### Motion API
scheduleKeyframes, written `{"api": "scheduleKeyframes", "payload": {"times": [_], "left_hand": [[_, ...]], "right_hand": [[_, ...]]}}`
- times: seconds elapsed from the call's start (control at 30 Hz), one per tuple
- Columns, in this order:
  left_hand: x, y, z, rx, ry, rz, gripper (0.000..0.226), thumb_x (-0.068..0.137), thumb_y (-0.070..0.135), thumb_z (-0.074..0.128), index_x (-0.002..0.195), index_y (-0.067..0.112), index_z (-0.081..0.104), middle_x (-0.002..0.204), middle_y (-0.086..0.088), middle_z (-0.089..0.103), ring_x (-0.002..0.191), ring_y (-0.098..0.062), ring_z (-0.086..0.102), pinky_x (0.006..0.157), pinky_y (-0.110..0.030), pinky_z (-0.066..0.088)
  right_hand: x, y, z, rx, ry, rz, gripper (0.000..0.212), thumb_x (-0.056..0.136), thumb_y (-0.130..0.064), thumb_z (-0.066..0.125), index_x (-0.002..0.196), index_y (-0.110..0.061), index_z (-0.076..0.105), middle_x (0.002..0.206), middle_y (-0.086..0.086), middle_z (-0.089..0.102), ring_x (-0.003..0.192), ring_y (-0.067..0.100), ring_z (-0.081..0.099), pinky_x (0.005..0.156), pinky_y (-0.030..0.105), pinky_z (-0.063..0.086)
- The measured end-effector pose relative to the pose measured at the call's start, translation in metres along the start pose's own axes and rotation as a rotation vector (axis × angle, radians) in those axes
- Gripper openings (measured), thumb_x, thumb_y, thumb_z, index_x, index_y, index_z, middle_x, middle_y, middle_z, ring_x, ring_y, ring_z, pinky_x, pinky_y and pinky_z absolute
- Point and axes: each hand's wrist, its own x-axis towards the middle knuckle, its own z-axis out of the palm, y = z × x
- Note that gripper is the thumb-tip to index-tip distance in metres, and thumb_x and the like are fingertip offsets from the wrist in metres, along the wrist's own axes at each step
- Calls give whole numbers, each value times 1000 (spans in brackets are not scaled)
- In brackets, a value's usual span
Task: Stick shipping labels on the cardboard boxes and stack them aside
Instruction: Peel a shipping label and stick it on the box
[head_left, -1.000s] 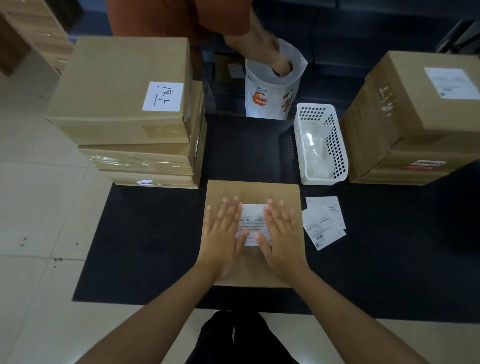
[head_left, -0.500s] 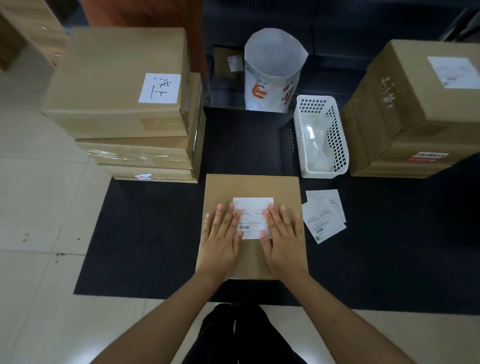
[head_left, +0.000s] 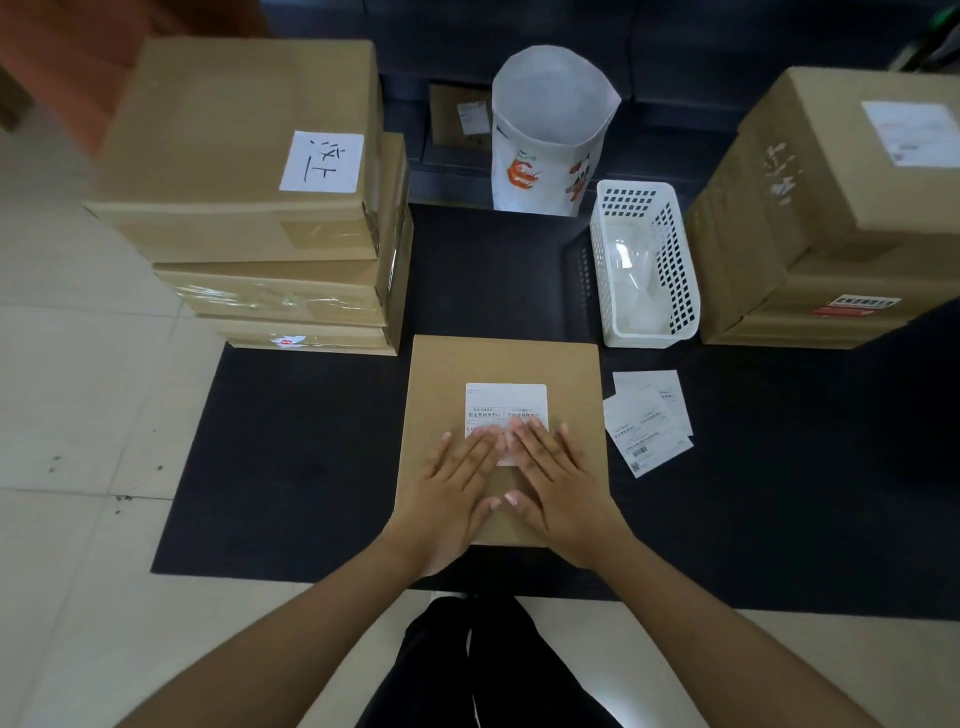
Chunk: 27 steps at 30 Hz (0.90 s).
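So there's a flat cardboard box (head_left: 506, 441) lying on a black mat (head_left: 291, 457) on the tiled floor (head_left: 78, 389), right in the middle near the person. A white shipping label (head_left: 506, 410) sits on top of the box, roughly centered, and both hands are laid flat over its near edge. The left hand (head_left: 449, 491) has its fingers (head_left: 480, 447) stretched straight and together, tips resting on the near-left part of the label, palm on bare cardboard. The right hand (head_left: 563, 488) mirrors it, straight fingers (head_left: 530, 441) covering the near-right part of the label. Nothing is being gripped or pinched, just flat hands pressing down, thumbs almost touching each other nearer the body. The far half of the label with its printed text is uncovered. Just right of the box, a few loose labels (head_left: 649, 421) lie overlapping on the mat. Farther back on the right is a white perforated basket (head_left: 644, 265), with clear plastic inside. On the far left, a stack of boxes (head_left: 260, 208), the top one carrying a white handwritten sticker (head_left: 322, 161). On the far right, another box stack (head_left: 831, 218) with a label on top. Between them at the back stands a white paper bag (head_left: 550, 135) with orange print.
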Motion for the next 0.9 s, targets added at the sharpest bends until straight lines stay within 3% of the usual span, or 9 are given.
{"api": "scheduleKeyframes", "payload": {"times": [0.17,0.23,0.37,0.53,0.73,0.8,0.9], "left_hand": [[-7,11,1,-21,28,-289,62,102,44,7,152,8,13,160,-7,10,148,-21,8,117,-45,12],[-5,12,0,-55,27,-390,65,101,47,5,152,7,9,160,-8,8,148,-22,7,117,-42,10],[-4,13,0,-67,20,-421,68,100,49,4,151,5,9,160,-11,9,148,-22,7,117,-40,10],[-5,13,2,-56,7,-422,68,100,48,5,151,4,10,160,-12,8,148,-23,7,117,-41,10],[-4,11,-3,-137,36,-405,67,99,52,8,152,11,5,161,-5,5,148,-17,-3,120,-36,1],[-9,7,-9,-289,123,-458,67,97,54,24,152,17,14,160,3,10,147,-10,-6,120,-30,-4],[-19,3,-20,-419,364,-730,65,93,51,39,148,20,29,155,4,27,147,-12,8,120,-34,6]], "right_hand": [[-7,-8,0,46,39,381,79,94,-63,13,154,-11,6,162,1,-2,148,16,-11,119,44,-5],[-6,-10,0,60,29,445,82,92,-66,13,154,-13,1,162,0,-8,147,16,-17,119,43,-8],[-7,-12,0,59,58,446,82,93,-63,17,154,-9,3,162,5,-5,148,20,-13,119,43,-5],[-7,-8,3,40,33,292,73,97,-55,21,154,-10,12,162,4,6,149,18,-3,119,45,3],[-6,-7,2,46,46,289,74,96,-57,21,154,-13,10,162,2,3,149,16,-7,119,44,-2],[-8,-9,-3,84,144,345,75,94,-58,29,153,-14,19,161,3,13,149,18,1,120,43,0],[-13,-14,-9,232,418,676,67,87,-54,47,140,-13,43,145,8,43,138,25,34,116,46,21]]}}
